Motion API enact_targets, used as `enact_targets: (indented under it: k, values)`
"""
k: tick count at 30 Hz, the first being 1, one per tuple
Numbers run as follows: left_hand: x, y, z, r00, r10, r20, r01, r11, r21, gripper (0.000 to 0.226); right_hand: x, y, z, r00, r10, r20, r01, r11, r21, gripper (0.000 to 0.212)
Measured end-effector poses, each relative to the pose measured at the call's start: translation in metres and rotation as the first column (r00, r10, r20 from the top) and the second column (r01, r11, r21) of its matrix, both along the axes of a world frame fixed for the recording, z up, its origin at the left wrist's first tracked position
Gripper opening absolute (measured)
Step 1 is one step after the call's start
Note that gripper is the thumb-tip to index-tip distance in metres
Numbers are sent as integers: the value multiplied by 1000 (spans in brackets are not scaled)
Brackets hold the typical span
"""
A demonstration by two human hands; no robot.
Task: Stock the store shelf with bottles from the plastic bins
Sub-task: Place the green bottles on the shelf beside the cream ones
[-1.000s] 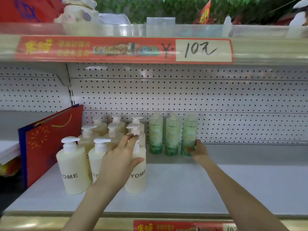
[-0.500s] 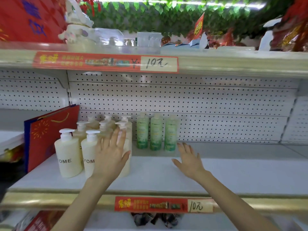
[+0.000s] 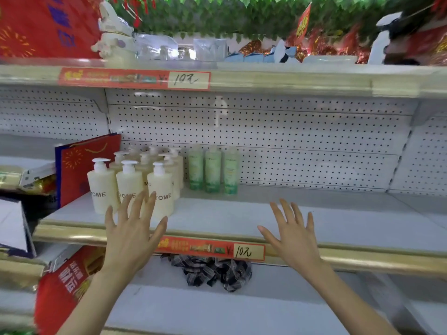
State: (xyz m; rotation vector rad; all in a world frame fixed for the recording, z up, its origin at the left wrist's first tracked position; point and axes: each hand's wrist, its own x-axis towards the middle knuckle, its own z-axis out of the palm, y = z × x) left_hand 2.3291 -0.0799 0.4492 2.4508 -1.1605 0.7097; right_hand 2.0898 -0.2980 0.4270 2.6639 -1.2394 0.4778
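Bottles (image 3: 159,189) stand in groups on the shelf (image 3: 314,213), and both grips are empty in front of it.
The cream pump bottles (image 3: 102,187) sit packed in rows just beyond the left grip (image 3: 131,234), labels facing out so shoppers can read them. Three green bottles (image 3: 212,169) line the back panel, beyond and between the two grips, likely to leave the front free. The left grip and the right grip (image 3: 294,238) hover at the shelf's front edge, fingers straight and spread, holding nothing. I'd guess the next bottles go ahead of the right grip. No bins are in sight.
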Motion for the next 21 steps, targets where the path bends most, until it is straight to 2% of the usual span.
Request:
enact_targets:
  k: [3,9,14,18,21]
  values:
    - [-22,10,-5,999,0,-46,1,1000,26,69,-21,12,-6,1000,28,8,-28,1000,-5,101]
    - [-59,46,-27,995,-7,-95,16,995,94,75,-58,50,-25,1000,15,-19,-14,999,32,93]
    - [-97,89,-54,992,-3,-130,20,991,129,76,-102,94,-46,996,-14,-88,20,998,64,113]
    - [-130,121,-76,985,3,-171,34,977,211,79,-144,132,-65,989,6,-147,12,993,118,104]
    - [-153,136,-90,985,-15,-172,54,973,224,80,-171,155,-75,985,15,-173,8,992,127,105]
